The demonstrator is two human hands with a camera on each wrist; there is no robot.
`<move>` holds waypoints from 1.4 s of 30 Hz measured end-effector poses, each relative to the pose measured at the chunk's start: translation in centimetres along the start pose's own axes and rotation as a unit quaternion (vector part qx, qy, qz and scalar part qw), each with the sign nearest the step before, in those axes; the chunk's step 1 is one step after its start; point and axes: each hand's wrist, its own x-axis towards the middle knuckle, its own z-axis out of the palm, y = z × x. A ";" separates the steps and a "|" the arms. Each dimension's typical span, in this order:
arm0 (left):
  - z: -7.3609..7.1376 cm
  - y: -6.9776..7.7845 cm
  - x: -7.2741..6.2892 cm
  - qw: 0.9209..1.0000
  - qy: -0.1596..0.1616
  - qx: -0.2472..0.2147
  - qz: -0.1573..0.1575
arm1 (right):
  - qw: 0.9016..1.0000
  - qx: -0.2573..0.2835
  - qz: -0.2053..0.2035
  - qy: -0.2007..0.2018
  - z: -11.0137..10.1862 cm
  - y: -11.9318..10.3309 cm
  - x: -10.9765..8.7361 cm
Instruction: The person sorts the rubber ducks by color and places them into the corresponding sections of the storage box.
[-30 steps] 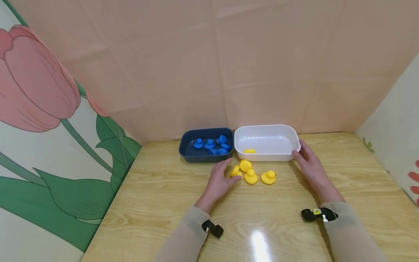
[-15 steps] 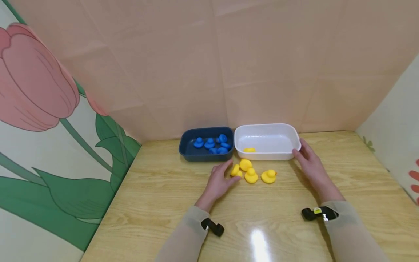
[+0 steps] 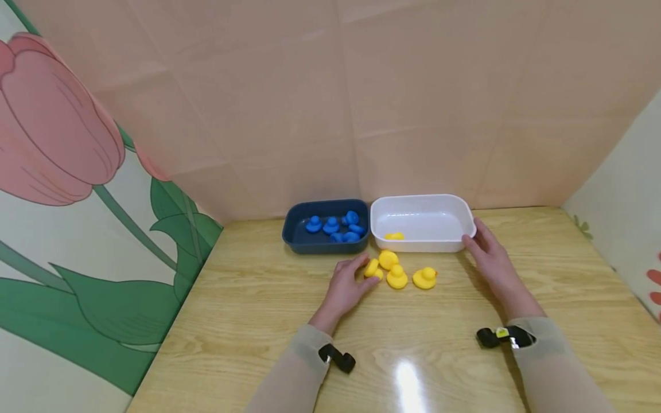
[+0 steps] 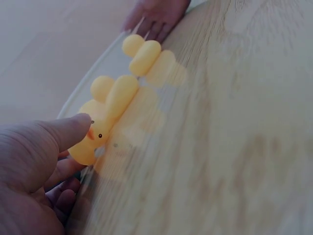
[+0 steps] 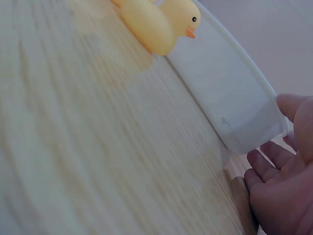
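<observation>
In the head view, my left hand [image 3: 343,288] has its thumb and fingers about the leftmost yellow rubber duck [image 3: 372,267], pinching it where it lies tipped on the table. In the left wrist view the thumb overlaps the head of that duck [image 4: 96,128], with fingers behind its body. Close by are a tipped duck [image 3: 388,259], an upright duck [image 3: 396,277] and, farther right, another upright duck [image 3: 425,278]. My right hand [image 3: 493,261] holds the right end of the white tray [image 3: 418,247], thumb at the rim [image 5: 266,85] and fingers by the outer wall.
A dark blue tray [image 3: 310,248] holding several blue ducks [image 3: 331,225] stands left of the white tray. Inside the white tray lies something yellow [image 3: 395,236], partly hidden by the front wall. A pink cloth backdrop [image 3: 423,115] rises behind both trays on the wooden table [image 3: 248,298].
My left thumb and fingers have drawn slightly closer together around the leftmost duck. The right hand keeps its place on the white tray, and the other ducks have not moved.
</observation>
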 end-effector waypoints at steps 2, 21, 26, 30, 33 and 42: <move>0.0 0.0 0.0 1.000 0.004 0.001 0.005 | 1.000 -0.001 0.002 -0.001 0.0 0.0 0.0; 0.0 0.1 0.2 1.000 0.019 -0.009 0.004 | 1.000 -0.005 0.003 0.003 -0.2 -0.3 -0.3; -0.5 0.6 0.1 0.999 0.029 -0.024 0.006 | 1.000 -0.003 0.003 0.000 -0.1 -0.3 -0.2; -0.8 1.0 0.1 0.999 0.038 -0.034 0.009 | 1.000 -0.003 0.003 0.002 0.0 -0.5 -0.3; -1.0 1.4 0.0 0.998 0.044 -0.045 0.007 | 1.000 -0.001 0.002 0.002 0.0 -0.5 -0.3; -1.4 2.9 0.1 0.997 0.065 -0.050 0.010 | 1.000 0.003 0.003 0.002 0.0 -0.1 -0.1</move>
